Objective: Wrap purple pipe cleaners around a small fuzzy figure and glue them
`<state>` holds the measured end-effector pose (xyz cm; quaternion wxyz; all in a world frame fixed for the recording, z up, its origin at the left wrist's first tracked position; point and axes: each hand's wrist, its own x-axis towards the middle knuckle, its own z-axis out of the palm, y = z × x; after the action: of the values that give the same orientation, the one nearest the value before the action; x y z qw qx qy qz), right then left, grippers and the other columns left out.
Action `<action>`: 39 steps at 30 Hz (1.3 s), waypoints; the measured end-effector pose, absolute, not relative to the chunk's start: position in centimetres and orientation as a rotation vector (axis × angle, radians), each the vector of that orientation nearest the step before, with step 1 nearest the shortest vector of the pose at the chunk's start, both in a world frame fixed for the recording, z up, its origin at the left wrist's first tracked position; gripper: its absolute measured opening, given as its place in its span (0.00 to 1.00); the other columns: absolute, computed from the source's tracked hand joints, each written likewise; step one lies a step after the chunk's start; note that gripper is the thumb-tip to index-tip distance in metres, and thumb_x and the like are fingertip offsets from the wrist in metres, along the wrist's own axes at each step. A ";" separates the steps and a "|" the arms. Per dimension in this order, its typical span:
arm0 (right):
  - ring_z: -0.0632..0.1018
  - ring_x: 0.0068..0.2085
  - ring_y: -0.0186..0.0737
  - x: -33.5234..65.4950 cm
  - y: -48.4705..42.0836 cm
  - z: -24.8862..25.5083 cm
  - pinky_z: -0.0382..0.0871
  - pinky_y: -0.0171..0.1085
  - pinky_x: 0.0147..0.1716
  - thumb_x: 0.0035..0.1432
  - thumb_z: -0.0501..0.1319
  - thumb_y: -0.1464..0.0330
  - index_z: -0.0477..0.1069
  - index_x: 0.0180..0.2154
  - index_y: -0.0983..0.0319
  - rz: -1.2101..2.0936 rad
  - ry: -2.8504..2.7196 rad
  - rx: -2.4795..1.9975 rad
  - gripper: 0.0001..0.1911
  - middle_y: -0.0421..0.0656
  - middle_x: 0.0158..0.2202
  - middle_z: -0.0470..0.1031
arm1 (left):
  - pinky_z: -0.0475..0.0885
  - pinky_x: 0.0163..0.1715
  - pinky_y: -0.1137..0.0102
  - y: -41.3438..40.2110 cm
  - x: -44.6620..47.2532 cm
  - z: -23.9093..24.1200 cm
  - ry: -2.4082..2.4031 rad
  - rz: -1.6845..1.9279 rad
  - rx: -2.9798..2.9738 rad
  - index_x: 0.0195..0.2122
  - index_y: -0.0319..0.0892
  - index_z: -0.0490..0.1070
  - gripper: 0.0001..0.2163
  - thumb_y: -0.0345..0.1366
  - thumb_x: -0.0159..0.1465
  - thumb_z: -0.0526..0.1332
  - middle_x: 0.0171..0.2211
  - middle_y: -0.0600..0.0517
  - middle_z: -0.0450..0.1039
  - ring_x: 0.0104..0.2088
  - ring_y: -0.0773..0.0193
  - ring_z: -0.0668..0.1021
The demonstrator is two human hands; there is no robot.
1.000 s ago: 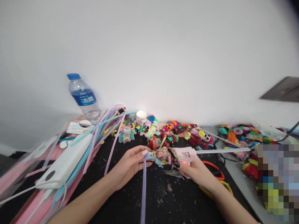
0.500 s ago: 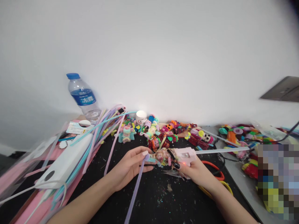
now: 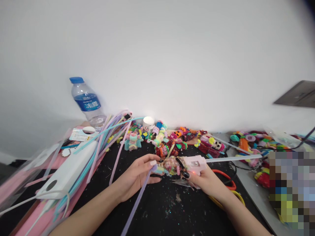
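Note:
My right hand point(image 3: 200, 180) is wrapped round a pale pink hot glue gun point(image 3: 195, 164); a small red light glows on it and a long glue stick point(image 3: 233, 158) juts from its back. The gun's front is crusted with fuzzy, colourful residue, and its nozzle points left. My left hand point(image 3: 137, 173) pinches a pastel pipe cleaner piece at that nozzle. From its fingertips a lavender pipe cleaner point(image 3: 137, 203) hangs toward the front edge. How the piece is shaped between the fingers is partly hidden. Scissors with red and yellow handles point(image 3: 231, 186) lie under my right wrist.
Several pipe cleaner figures point(image 3: 172, 147) line the wall behind my hands. To the left are bundled pastel pipe cleaners point(image 3: 98, 147), a white box point(image 3: 66, 170), a cable and a plastic bottle point(image 3: 87, 103). More colourful pieces point(image 3: 251, 137) lie at the right.
The hanging end of the lavender pipe cleaner has swung to the left, its upper end turning slightly in my left fingers. My right hand and the glue gun stay almost still.

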<state>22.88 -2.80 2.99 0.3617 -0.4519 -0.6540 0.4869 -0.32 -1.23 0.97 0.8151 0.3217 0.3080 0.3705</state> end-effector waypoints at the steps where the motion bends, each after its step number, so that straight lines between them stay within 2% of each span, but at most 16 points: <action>1: 0.74 0.28 0.41 22.9 -2.8 3.0 0.70 0.36 0.28 0.51 0.62 0.52 0.71 0.26 0.62 1.253 -1.682 -1.171 0.18 0.39 0.17 0.67 | 0.74 0.37 0.65 -1.2 -0.3 0.9 0.653 0.793 0.683 0.42 0.40 0.70 0.11 0.36 0.59 0.63 0.39 0.46 0.70 0.37 0.63 0.73; 7: 0.75 0.30 0.42 22.9 -2.8 2.6 0.71 0.37 0.29 0.53 0.60 0.53 0.72 0.30 0.62 1.186 -1.680 -1.198 0.18 0.40 0.20 0.71 | 0.74 0.36 0.67 -1.2 -0.3 1.0 0.656 0.792 0.660 0.43 0.40 0.70 0.11 0.35 0.59 0.62 0.36 0.48 0.72 0.35 0.64 0.76; 11: 0.76 0.33 0.44 23.2 -2.9 2.2 0.72 0.39 0.34 0.55 0.59 0.57 0.73 0.35 0.63 1.023 -1.751 -1.271 0.15 0.45 0.31 0.77 | 0.74 0.37 0.70 -0.9 -0.3 0.9 0.663 0.837 0.609 0.38 0.39 0.72 0.07 0.36 0.59 0.62 0.33 0.49 0.75 0.36 0.62 0.79; 13: 0.76 0.36 0.46 23.2 -3.0 2.1 0.72 0.41 0.36 0.52 0.60 0.59 0.73 0.38 0.64 0.879 -1.778 -1.340 0.16 0.47 0.35 0.77 | 0.74 0.38 0.72 -0.8 -0.2 0.8 0.672 0.857 0.570 0.36 0.39 0.72 0.07 0.37 0.59 0.64 0.31 0.49 0.76 0.38 0.60 0.80; 15: 0.76 0.35 0.47 23.1 -3.3 2.1 0.72 0.41 0.35 0.50 0.61 0.60 0.72 0.35 0.64 0.718 -1.813 -1.366 0.15 0.47 0.33 0.76 | 0.74 0.38 0.72 -0.7 -0.3 0.6 0.687 0.877 0.524 0.36 0.40 0.72 0.07 0.36 0.58 0.64 0.32 0.50 0.76 0.38 0.62 0.80; 18: 0.72 0.25 0.38 22.4 -3.6 2.5 0.67 0.35 0.26 0.51 0.58 0.63 0.68 0.24 0.61 0.636 -1.959 -1.275 0.09 0.41 0.23 0.70 | 0.75 0.39 0.72 -0.7 -0.3 0.3 0.712 0.908 0.475 0.37 0.41 0.72 0.06 0.33 0.59 0.64 0.35 0.51 0.76 0.35 0.65 0.79; 20: 0.68 0.22 0.34 21.8 -3.8 2.9 0.62 0.32 0.23 0.50 0.57 0.67 0.63 0.22 0.61 0.662 -2.058 -1.224 0.08 0.37 0.20 0.65 | 0.75 0.40 0.71 -0.7 -0.3 0.1 0.713 0.923 0.475 0.37 0.40 0.72 0.06 0.32 0.59 0.63 0.36 0.51 0.76 0.35 0.66 0.79; 26: 0.65 0.22 0.32 21.1 -4.1 3.0 0.57 0.31 0.22 0.50 0.58 0.71 0.61 0.24 0.61 0.661 -2.111 -1.230 0.06 0.35 0.21 0.63 | 0.75 0.37 0.73 -0.7 -0.1 0.2 0.716 0.939 0.531 0.37 0.41 0.70 0.05 0.33 0.60 0.62 0.35 0.50 0.76 0.36 0.66 0.79; 39: 0.66 0.22 0.33 20.9 -3.9 2.5 0.58 0.32 0.23 0.52 0.58 0.69 0.63 0.27 0.60 0.614 -2.132 -1.240 0.05 0.37 0.22 0.65 | 0.73 0.32 0.76 -0.8 0.3 0.6 0.794 1.004 0.604 0.37 0.42 0.68 0.08 0.34 0.58 0.64 0.31 0.54 0.76 0.30 0.69 0.78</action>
<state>20.91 -3.93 2.45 0.2956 -0.4660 -0.8013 0.2310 0.33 -0.82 0.57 0.7599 0.2773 0.3648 0.4611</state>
